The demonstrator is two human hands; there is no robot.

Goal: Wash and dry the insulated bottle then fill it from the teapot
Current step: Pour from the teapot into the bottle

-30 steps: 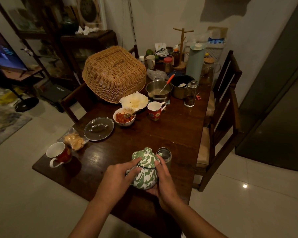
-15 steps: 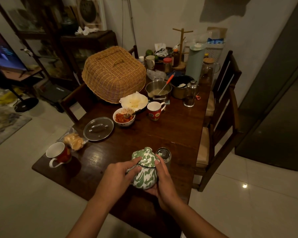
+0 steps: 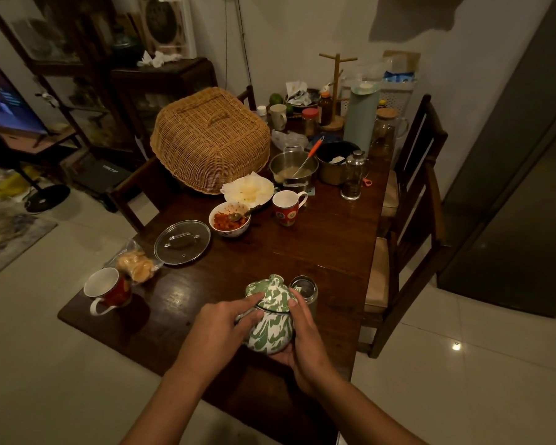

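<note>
Dim rm: white wall (image 3: 302, 33), pale tile floor (image 3: 495, 364), dk wood chairs (image 3: 411, 200), glass cabinet (image 3: 77, 75), TV (image 3: 0, 101).

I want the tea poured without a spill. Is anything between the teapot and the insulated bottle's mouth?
Nothing visible does. The teapot, held between the left hand and right hand, is right beside the insulated bottle, whose mouth looks uncapped. Only the right hand's fingertips lie near the gap.
</note>
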